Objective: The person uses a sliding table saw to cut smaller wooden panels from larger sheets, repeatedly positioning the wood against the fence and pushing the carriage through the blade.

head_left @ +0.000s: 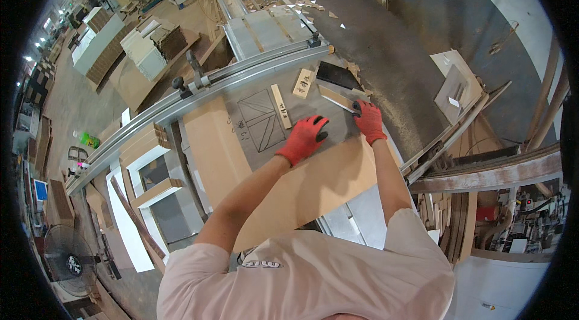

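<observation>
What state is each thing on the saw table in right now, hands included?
Left hand: red-gloved, pressed flat on the grey panel.
Right hand: red-gloved, fingers on the narrow wood strip.
Grey panel: lying flat, pencilled rectangle with diagonals on it.
Two small wood offcuts: lying loose on the panel.
Brown board: flat under the panel.
Floor fan: cannot tell if running.

Both bare forearms reach forward from the lower edge, elbows slightly bent. The left hand [303, 138], in a red glove with dark fingertips, lies palm down with fingers spread. The right hand [368, 120], gloved alike, presses down with fingers curled forward.
</observation>
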Motion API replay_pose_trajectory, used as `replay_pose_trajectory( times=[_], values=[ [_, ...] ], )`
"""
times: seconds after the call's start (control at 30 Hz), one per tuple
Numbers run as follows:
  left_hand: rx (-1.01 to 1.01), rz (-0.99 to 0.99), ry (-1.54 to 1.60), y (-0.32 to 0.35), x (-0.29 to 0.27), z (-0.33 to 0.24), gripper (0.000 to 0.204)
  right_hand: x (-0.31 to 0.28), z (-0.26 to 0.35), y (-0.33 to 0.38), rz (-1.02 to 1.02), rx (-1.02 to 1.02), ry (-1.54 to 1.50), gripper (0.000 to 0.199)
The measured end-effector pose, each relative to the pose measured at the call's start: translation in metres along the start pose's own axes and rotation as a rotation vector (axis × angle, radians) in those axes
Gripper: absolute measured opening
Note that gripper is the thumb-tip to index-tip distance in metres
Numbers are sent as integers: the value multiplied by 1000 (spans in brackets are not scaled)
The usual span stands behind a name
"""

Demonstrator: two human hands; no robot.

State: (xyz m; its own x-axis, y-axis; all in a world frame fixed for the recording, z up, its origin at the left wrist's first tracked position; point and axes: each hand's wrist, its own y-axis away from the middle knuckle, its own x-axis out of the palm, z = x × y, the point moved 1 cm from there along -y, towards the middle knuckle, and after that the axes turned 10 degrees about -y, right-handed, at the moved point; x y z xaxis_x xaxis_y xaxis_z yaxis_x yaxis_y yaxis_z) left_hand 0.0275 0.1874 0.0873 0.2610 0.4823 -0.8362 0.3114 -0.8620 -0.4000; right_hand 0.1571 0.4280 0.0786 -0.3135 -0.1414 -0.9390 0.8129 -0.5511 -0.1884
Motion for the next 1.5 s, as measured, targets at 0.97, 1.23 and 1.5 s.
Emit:
replay_pose_trajectory(
  times=[0.97, 1.23, 1.5],
  values=[
    [215, 91, -624, -149, 95, 56, 38, 0, -51, -38, -134, 442, -276, 74],
    [178, 167, -647, -161, 101, 55, 37, 3, 15, -50, -177, 85, -19, 54],
    [94, 257, -464, -156, 69, 62, 30, 43, 34, -75, -188, -84, 77, 19]
  ],
)
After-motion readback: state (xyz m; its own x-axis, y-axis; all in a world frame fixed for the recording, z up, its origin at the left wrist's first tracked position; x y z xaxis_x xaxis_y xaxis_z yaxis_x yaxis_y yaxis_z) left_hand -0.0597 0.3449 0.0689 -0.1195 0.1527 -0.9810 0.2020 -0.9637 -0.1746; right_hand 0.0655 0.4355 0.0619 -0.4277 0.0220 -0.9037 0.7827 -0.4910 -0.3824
